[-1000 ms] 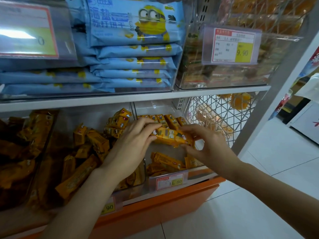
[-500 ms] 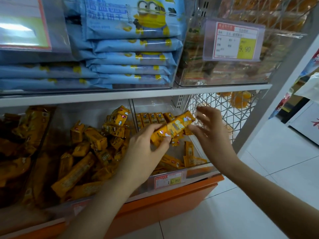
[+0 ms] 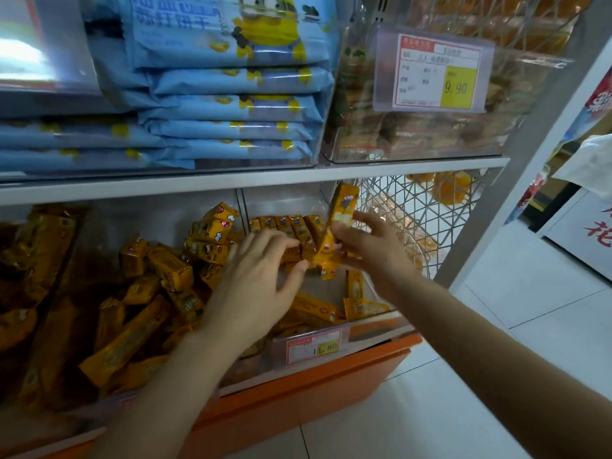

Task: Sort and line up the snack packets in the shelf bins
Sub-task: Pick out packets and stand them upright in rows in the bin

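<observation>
Shelf board (image 3: 251, 184) caps the bin (image 3: 284, 202); its front floor (image 3: 319, 285) lies open.

The packets (image 3: 170, 270) are wrapped in glossy yellow foil-like film that crinkles and catches light. The bins (image 3: 281, 200) are clear, smooth, shiny plastic. The blue packs (image 3: 238, 107) above are soft plastic film with a duller sheen. The basket (image 3: 414, 207) is thin white-coated metal wire. The shelf (image 3: 198, 185) edge is smooth grey painted metal. The price tag (image 3: 433, 74) is printed paper in a clear plastic sleeve. The floor (image 3: 496, 376) is glossy pale tile.
</observation>
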{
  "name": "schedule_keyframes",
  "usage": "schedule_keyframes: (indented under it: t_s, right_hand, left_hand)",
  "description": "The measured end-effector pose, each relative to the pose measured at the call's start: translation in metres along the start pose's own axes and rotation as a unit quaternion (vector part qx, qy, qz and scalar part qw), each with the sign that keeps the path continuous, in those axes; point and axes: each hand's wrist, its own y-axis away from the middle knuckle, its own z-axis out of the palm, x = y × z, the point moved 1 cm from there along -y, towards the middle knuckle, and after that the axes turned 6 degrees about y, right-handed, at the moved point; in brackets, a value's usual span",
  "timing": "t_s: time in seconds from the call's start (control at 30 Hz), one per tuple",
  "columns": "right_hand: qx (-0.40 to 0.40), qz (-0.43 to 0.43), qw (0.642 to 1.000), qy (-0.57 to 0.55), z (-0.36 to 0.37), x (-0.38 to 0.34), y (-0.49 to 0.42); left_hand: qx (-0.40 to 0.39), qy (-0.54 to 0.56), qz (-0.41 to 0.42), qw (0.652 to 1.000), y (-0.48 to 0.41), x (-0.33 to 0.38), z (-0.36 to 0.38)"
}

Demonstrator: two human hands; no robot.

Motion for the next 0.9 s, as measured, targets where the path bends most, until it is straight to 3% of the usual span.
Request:
schedule_keyframes:
  t_s: [0.1,0.2,0.27,0.33,0.5,0.73,0.9]
  right_hand:
    - [0.078,-0.014,0.98,0.181,-0.026,0.014,-0.058]
    - [0.107,-0.006,0.896,0.431,-0.036,0.03,-0.102]
    - [0.106,-0.015,0.839,0.533,-0.029,0.035,-0.115]
    - [0.098,-0.014,0.828,0.552,-0.019,0.039,-0.125]
    - [0.009,0.012,0.837,0.548,-0.006,0.044,-0.136]
    - [0.004,-0.043,0.861,0.507,-0.016,0.057,-0.143]
    - [0.005,-0.132,0.855,0.502,-0.017,0.064,-0.133]
  left_hand:
    - [-0.037,-0.051,0.025,0.998,0.0,-0.028,-0.007]
    - [-0.042,-0.079,0.04,0.995,0.004,-0.042,-0.003]
    - [-0.035,-0.081,0.046,0.995,0.006,-0.044,0.0]
    - [-0.021,-0.081,0.054,0.995,0.007,-0.045,0.002]
    - [-0.012,-0.083,0.06,0.995,0.007,-0.048,0.005]
    - [0.011,-0.051,0.061,0.997,0.007,-0.048,0.01]
    - [0.012,-0.042,0.067,0.997,0.007,-0.049,0.01]
